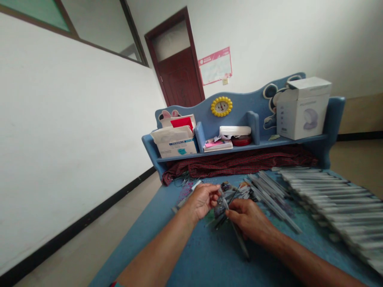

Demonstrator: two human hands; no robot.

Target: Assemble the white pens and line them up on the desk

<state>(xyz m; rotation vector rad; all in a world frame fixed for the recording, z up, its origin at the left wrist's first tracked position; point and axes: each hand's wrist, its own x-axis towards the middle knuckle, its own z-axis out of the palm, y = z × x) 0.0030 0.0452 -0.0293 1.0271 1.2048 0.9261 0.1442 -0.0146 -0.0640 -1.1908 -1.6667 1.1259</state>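
Observation:
Over the blue desk (197,255), a slim pen (239,238) slants between my hands, its dark lower end toward me. My left hand (205,199) pinches its clear upper end. Closed around the middle of the pen is my right hand (249,219), with thumb and fingers together. Behind and beneath the hands lies a jumbled heap of small pen parts (230,195), some dark and some clear, partly hidden by the fingers. Long clear tubes (269,195) lie loosely beside the heap on its right.
A long row of pens (335,203) lies side by side on the right. At the back, a blue shelf (239,148) carries a white box (303,109), a mask box (177,147) and papers (218,146). Below it is a checked red cloth (236,162).

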